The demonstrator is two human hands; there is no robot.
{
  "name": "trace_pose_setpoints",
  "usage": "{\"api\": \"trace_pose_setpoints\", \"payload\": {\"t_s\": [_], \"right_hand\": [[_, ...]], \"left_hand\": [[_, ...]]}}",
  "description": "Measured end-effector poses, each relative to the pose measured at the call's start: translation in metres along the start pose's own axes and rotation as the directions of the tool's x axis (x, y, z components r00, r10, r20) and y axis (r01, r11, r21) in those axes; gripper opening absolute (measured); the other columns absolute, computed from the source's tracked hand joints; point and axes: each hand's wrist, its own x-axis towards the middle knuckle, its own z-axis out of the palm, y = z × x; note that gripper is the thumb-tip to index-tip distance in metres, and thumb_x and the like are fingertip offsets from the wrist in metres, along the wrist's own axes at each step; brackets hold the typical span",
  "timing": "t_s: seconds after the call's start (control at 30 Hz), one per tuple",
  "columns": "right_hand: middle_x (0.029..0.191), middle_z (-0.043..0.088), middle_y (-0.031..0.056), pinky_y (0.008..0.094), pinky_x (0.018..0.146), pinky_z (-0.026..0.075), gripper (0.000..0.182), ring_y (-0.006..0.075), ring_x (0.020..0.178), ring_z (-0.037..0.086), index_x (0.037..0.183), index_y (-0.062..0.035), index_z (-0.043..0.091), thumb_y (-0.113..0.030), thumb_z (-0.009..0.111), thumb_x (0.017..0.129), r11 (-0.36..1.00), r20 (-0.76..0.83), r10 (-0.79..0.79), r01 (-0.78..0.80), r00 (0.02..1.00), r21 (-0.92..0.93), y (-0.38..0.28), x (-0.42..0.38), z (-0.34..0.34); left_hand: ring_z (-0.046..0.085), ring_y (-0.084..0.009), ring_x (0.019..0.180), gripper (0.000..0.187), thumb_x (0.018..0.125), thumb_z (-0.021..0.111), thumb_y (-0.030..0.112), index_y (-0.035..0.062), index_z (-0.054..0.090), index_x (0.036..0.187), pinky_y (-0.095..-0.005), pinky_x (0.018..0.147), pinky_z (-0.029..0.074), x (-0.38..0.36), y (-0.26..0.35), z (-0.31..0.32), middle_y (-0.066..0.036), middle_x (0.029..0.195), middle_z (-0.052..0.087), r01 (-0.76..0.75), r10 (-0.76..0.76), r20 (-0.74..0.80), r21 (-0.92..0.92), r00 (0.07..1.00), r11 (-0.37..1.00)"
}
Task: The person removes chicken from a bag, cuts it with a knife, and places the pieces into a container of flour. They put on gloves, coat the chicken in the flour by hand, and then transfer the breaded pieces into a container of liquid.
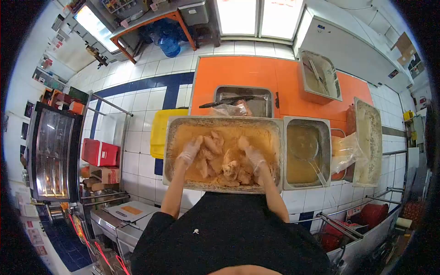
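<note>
A wide metal tray [223,121] of orange-tan flour lies in front of me, holding several pieces of coated chicken [230,169]. Both hands wear clear plastic gloves and are inside the tray. On the left side, my left hand [189,150] touches the edge of a chicken piece [212,143]; its fingers are partly hidden. My right hand [255,157] is at the right of the pile, closed around a tan, flour-covered lump that looks like chicken. Motion smears that hand slightly.
Right of the tray stands a metal pan of cloudy liquid [298,137] with a strainer [304,149]. A smaller tray with black tongs [229,101] sits behind on the orange table [256,68]. Another container [316,94] holds utensils. A yellow bin [158,133] is at the left.
</note>
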Motion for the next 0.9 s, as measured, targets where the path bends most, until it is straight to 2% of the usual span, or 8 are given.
{"api": "trace_pose_setpoints", "payload": {"t_s": [0.3, 0.37, 0.4, 0.47, 0.57, 0.67, 0.77, 0.9], "right_hand": [[0.127, 0.055, 0.0180, 0.0379, 0.100, 0.040, 0.076, 0.0339, 0.117, 0.051, 0.132, -0.0004, 0.047, -0.058, 0.058, 0.083, 0.995, 0.135, -0.073, 0.081, 0.988, -0.061, -0.072, 0.004, 0.036], [0.106, 0.063, 0.0146, 0.0345, 0.090, 0.046, 0.062, 0.0279, 0.101, 0.058, 0.119, 0.0005, 0.052, -0.045, 0.066, 0.080, 0.009, 0.207, -0.955, 0.722, 0.210, -0.692, -0.028, 0.030, 0.012], [0.106, 0.063, 0.0146, 0.0345, 0.090, 0.046, 0.062, 0.0279, 0.101, 0.058, 0.119, 0.0005, 0.052, -0.045, 0.066, 0.080, 0.016, 0.203, -0.954, 0.716, 0.220, -0.698, -0.029, 0.017, -0.002], [0.101, 0.063, 0.0137, 0.0342, 0.082, 0.050, 0.050, 0.0236, 0.100, 0.059, 0.117, 0.0001, 0.050, -0.034, 0.063, 0.083, 0.694, 0.073, -0.518, 0.468, 0.852, -0.547, -0.028, -0.009, -0.028], [0.109, 0.060, 0.0108, 0.0346, 0.077, 0.052, 0.043, 0.0198, 0.108, 0.056, 0.120, -0.0016, 0.048, -0.028, 0.058, 0.087, 0.841, -0.422, -0.095, -0.154, 0.901, -0.519, -0.004, 0.000, -0.033], [0.089, 0.062, 0.0103, 0.0393, 0.069, 0.051, 0.026, 0.0233, 0.086, 0.059, 0.105, -0.0051, 0.058, -0.027, 0.050, 0.093, 0.554, -0.352, -0.069, -0.258, 0.933, -0.792, 0.037, 0.035, -0.026], [0.086, 0.064, 0.0113, 0.0403, 0.069, 0.050, 0.026, 0.0262, 0.076, 0.062, 0.099, -0.0060, 0.063, -0.025, 0.046, 0.096, 0.334, -0.199, -0.128, -0.146, 0.972, -0.931, 0.063, 0.068, -0.031], [0.132, 0.036, 0.0118, 0.0558, 0.089, 0.044, 0.040, 0.0362, 0.118, 0.037, 0.127, -0.0143, 0.050, -0.038, 0.048, 0.094, 0.342, 0.015, 0.106, -0.022, 0.994, -0.940, 0.075, 0.076, -0.029]], "left_hand": [[0.062, -0.0391, 0.098, 0.058, 0.086, 0.056, 0.047, -0.0026, 0.059, 0.115, -0.0432, 0.083, 0.049, 0.011, 0.078, 0.047, -0.024, 0.111, 0.063, -0.064, -0.007, 0.309, 0.221, 0.951, 0.973], [0.060, -0.0406, 0.101, 0.056, 0.085, 0.058, 0.043, -0.0023, 0.057, 0.117, -0.0442, 0.085, 0.048, 0.005, 0.072, 0.055, -0.025, 0.114, 0.061, -0.042, 0.061, 0.049, -0.326, 0.997, 0.944], [0.060, -0.0406, 0.101, 0.056, 0.085, 0.058, 0.043, -0.0023, 0.057, 0.117, -0.0442, 0.085, 0.048, -0.003, 0.077, 0.040, -0.025, 0.114, 0.061, -0.044, 0.067, 0.059, -0.329, 0.996, 0.943], [0.060, -0.0386, 0.101, 0.051, 0.086, 0.060, 0.038, -0.0005, 0.056, 0.120, -0.0428, 0.086, 0.048, -0.018, 0.085, 0.011, -0.025, 0.116, 0.060, -0.015, 0.019, 0.133, -0.031, 0.991, 0.999], [0.063, -0.0345, 0.099, 0.063, 0.085, 0.061, 0.048, -0.0066, 0.055, 0.116, -0.0401, 0.078, 0.053, -0.009, 0.082, 0.032, -0.028, 0.112, 0.061, 0.151, -0.172, 0.240, 0.105, 0.955, 0.983], [0.064, -0.0305, 0.078, 0.055, 0.085, 0.065, 0.043, -0.0037, 0.058, 0.112, -0.0392, 0.066, 0.052, 0.045, 0.004, 0.120, -0.023, 0.094, 0.065, -0.446, 0.385, 0.229, 0.539, 0.894, 0.715], [0.057, -0.0250, 0.063, 0.040, 0.087, 0.062, 0.029, -0.0012, 0.060, 0.112, -0.0389, 0.058, 0.048, 0.034, 0.034, 0.097, -0.018, 0.077, 0.063, -0.313, 0.342, 0.066, -0.271, 0.937, 0.910], [0.054, -0.0211, 0.062, 0.037, 0.086, 0.060, 0.022, -0.0006, 0.060, 0.115, -0.0363, 0.057, 0.046, -0.018, 0.142, 0.006, -0.014, 0.075, 0.062, 0.062, 0.040, 0.235, -0.413, 0.971, 0.909]]}}
